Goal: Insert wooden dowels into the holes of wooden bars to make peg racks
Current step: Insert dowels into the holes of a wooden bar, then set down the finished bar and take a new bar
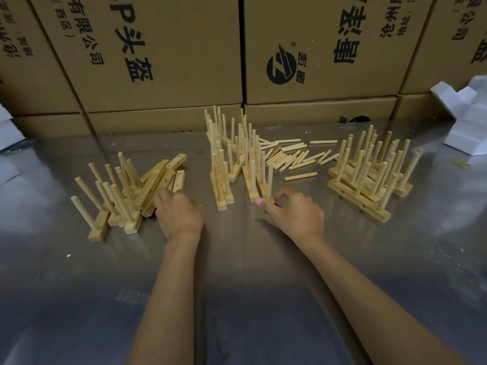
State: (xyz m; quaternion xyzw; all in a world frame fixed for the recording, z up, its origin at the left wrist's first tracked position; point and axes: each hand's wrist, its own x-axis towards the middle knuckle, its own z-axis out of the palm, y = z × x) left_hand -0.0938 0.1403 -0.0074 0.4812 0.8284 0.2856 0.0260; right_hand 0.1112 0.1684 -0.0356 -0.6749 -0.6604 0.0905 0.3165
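left hand blurred, fingers behind bars

Dim, warm indoor light. The metal worktop shows soft pale glare patches at left and right, darker near the middle. Both hands are slightly motion-blurred. Wide-angle distortion bends the far cardboard boxes outward at the edges.

Pale wooden dowels, brown boxes printed black.
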